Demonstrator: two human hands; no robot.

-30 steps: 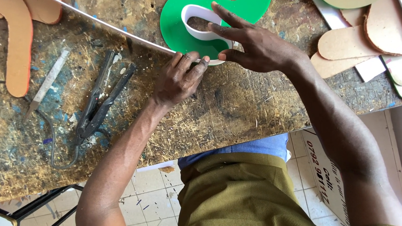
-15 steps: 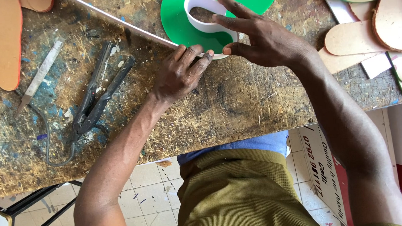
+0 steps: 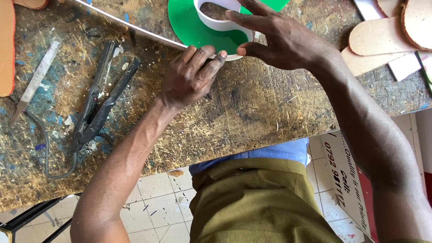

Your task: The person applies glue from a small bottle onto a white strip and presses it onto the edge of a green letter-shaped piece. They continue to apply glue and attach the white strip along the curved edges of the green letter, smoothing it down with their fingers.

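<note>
A green curved letter shape point(image 3: 189, 22) lies at the top middle of a rough chipboard workbench point(image 3: 254, 110). A white plastic strip point(image 3: 126, 25) runs in from the upper left and bends around the green shape's edge as a white rim point(image 3: 222, 21). My left hand point(image 3: 190, 77) presses the strip against the shape's near edge with its fingertips. My right hand point(image 3: 275, 33) rests over the rim, fingers spread, thumb and forefinger pinching it near the left fingertips.
Black pliers point(image 3: 102, 99) and a grey file point(image 3: 35, 80) with a cable lie to the left. An orange foam sole shape point(image 3: 0, 45) sits at the far left. Tan sole cutouts point(image 3: 390, 31) pile up at the right. Tiled floor and a printed sign point(image 3: 344, 174) show below the bench edge.
Both hands stay on the strip and the green shape. The view has shifted slightly, so the bench items sit lower left; my left fingers have slid a little along the rim.
</note>
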